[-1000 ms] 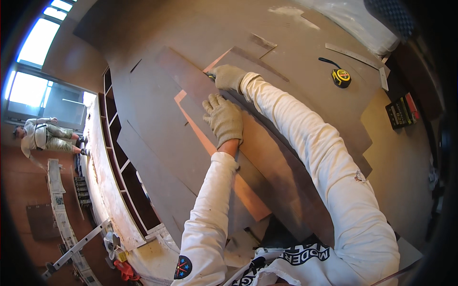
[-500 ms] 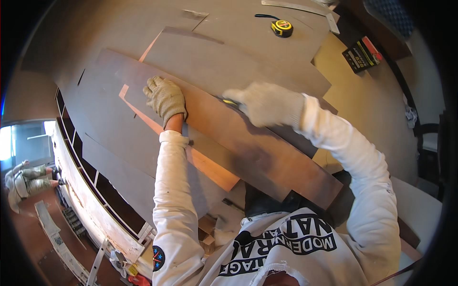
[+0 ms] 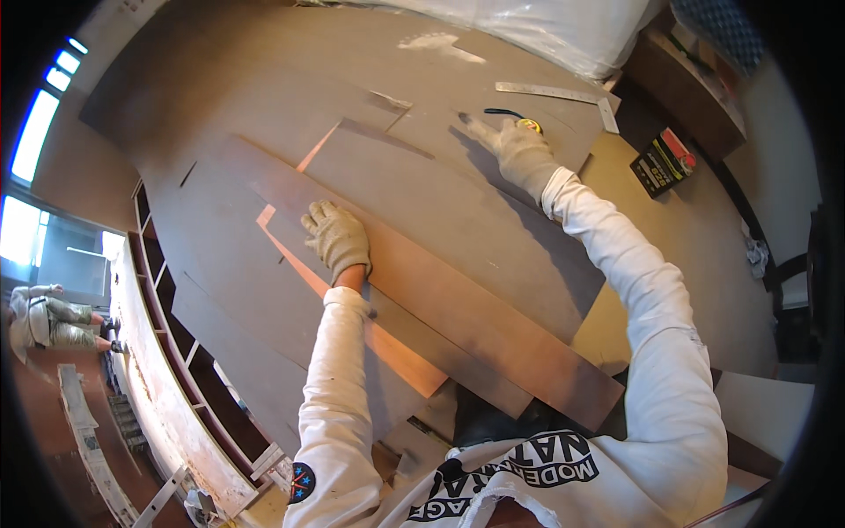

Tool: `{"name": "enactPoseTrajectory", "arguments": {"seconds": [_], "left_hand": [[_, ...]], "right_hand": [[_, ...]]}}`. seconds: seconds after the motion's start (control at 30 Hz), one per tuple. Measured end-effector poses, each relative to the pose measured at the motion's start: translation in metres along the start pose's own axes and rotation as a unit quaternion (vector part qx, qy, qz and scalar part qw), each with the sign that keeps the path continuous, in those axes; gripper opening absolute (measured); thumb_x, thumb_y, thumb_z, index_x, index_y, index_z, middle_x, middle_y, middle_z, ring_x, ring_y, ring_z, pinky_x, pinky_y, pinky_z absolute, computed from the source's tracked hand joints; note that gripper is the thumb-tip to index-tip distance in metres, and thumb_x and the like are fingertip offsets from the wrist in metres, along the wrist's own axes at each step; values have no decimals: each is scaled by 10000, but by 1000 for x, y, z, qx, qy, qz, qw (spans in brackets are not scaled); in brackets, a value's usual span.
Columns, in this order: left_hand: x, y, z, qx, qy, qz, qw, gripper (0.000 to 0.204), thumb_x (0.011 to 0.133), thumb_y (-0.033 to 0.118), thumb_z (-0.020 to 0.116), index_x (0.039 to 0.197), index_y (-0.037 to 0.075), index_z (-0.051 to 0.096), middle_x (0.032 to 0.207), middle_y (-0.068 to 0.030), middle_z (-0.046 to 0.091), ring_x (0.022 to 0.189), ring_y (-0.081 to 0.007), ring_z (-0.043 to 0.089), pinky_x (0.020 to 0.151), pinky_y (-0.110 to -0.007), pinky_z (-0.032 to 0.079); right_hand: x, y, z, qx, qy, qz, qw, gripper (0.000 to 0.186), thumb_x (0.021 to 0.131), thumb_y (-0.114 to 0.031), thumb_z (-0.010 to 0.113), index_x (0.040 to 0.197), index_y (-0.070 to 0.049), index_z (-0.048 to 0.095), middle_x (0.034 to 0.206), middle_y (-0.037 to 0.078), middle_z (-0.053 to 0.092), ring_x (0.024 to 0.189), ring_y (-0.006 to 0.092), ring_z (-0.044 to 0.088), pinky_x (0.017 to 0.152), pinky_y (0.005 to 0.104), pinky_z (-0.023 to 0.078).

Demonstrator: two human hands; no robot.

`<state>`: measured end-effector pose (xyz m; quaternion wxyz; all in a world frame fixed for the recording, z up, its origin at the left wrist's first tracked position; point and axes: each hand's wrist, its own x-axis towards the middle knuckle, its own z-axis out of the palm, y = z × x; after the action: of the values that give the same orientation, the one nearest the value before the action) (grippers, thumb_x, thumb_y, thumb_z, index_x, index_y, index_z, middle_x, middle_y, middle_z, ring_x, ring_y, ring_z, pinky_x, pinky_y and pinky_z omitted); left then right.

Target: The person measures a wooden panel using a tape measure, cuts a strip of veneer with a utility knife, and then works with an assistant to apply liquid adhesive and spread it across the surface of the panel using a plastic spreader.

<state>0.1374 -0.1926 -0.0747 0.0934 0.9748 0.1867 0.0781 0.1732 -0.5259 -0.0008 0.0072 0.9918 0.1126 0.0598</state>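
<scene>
My left hand (image 3: 337, 238) lies gloved on the long copper-toned strip (image 3: 475, 308), its fingers spread and pressing near the strip's upper part. A narrow, brighter pinkish piece (image 3: 400, 356) shows under and beside the strip's left edge. Both rest on grey-brown sheets (image 3: 238, 308). My right hand (image 3: 515, 158), also gloved, is raised to the upper right, beside a yellow-and-black tape measure (image 3: 531, 125) that it partly covers. One finger reaches forward with something dark at its tip; I cannot make out whether it holds anything.
A metal square (image 3: 550, 91) and a dark box (image 3: 662, 165) are at the right, plastic-wrapped material (image 3: 572, 26) at the top. An open compartment frame (image 3: 158, 299) runs along the left. Beyond it are another person (image 3: 53, 326) and a light-coloured ladder (image 3: 163, 497).
My right hand has left the strip's edge, where it held a yellow-and-black tool, and moved up to the tape measure. My left hand stays on the strip. The view has shifted.
</scene>
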Motion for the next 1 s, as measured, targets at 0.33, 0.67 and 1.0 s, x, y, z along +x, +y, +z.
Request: {"name": "enactPoseTrajectory", "arguments": {"seconds": [0.33,0.67,1.0], "left_hand": [[3,6,3,27,-21,-17,999,531,1065,261,409,1550,46,432,1686,-133,331,1562,-384,269,1203,-613,277],[2,5,-2,-5,-27,-20,999,539,1058,220,409,1560,24,409,1691,-147,315,1571,-399,243,1212,-627,251],[3,8,-7,2,-49,-23,999,527,1044,203,445,1540,25,422,1685,-140,323,1565,-399,255,1196,-621,277]], "right_hand": [[-26,-57,56,127,-45,80,988,459,819,-335,752,1168,-47,673,1127,201,698,1123,400,654,916,504,530],[11,-19,-17,309,-219,-2,926,384,779,-329,788,865,29,678,831,187,675,811,337,667,737,432,529],[-6,-34,-42,328,-143,12,934,317,786,-254,796,818,34,667,739,151,628,717,259,628,694,389,493]]}}
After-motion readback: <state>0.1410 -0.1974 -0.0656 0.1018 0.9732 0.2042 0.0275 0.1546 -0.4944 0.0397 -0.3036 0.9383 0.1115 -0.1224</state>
